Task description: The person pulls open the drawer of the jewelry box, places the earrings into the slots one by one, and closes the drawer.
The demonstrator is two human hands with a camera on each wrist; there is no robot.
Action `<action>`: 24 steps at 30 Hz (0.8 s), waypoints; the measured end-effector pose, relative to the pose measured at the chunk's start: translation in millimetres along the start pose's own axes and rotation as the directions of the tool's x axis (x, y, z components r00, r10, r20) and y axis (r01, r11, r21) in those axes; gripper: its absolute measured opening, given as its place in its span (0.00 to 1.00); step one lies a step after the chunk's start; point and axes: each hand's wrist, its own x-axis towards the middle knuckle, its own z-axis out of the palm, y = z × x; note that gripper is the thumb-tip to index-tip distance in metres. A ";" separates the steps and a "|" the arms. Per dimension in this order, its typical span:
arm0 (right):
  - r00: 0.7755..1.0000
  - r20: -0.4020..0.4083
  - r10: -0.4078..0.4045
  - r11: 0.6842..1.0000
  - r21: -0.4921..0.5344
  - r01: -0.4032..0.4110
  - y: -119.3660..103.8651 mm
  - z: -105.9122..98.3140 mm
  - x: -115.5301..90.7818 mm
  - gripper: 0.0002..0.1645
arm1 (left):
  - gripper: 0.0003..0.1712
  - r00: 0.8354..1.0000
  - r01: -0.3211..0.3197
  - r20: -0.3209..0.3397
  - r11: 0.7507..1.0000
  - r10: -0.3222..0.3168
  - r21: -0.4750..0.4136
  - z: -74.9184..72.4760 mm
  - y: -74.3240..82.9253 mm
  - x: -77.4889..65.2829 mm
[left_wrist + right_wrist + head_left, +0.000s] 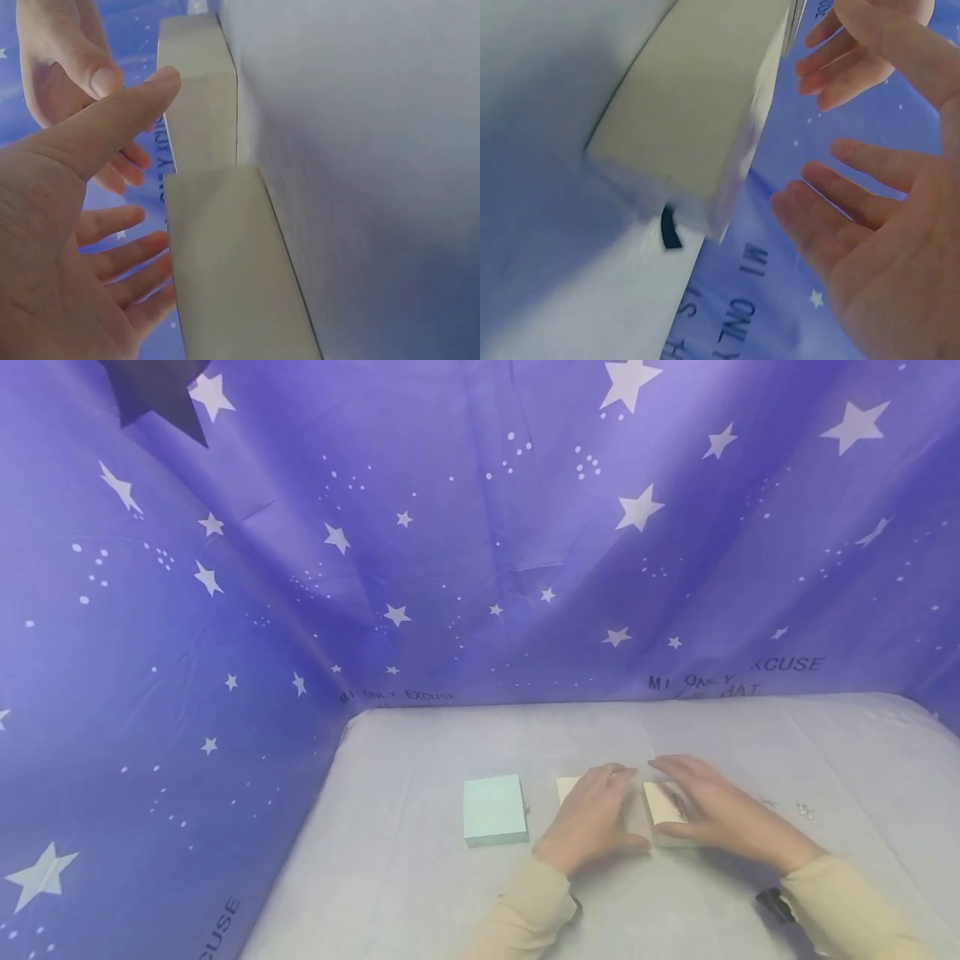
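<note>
Two cream boxes sit side by side. My left hand (592,818) hovers over the left cream box (567,788), covering most of it, fingers spread. Over the right cream box (660,800) is my right hand (712,814), its thumb and fingers apart; something small and dark lies on that box's top, partly hidden. In the left wrist view the near box (232,270) stands beside loosely extended fingers, with the other box (201,112) beyond it. From the right wrist, a short dark ribbon tab (671,229) sticks out of the box's (690,97) end.
A mint-green box (495,810) lies left of the hands, with a small tab on its right side. Small shiny pieces (805,811) lie on the white-covered table (405,877) at right. A purple star-patterned curtain (480,552) hangs behind and at the sides.
</note>
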 end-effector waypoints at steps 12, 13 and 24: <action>0.997 0.076 0.031 0.998 0.058 -0.035 -17.6 19.0 17.6 0.52 | 0.56 0.998 0.055 0.019 0.998 -0.055 -0.016 -3.4 -30.6 -16.6; 0.996 0.080 0.031 0.998 0.057 -0.036 -18.8 20.6 18.7 0.52 | 0.56 0.998 0.063 0.025 0.998 -0.063 -0.024 -3.7 -33.0 -18.2; 0.989 0.141 0.053 0.997 0.054 -0.061 -28.6 38.2 27.4 0.48 | 0.54 0.998 0.057 0.031 0.998 -0.057 -0.013 1.2 -47.6 -26.1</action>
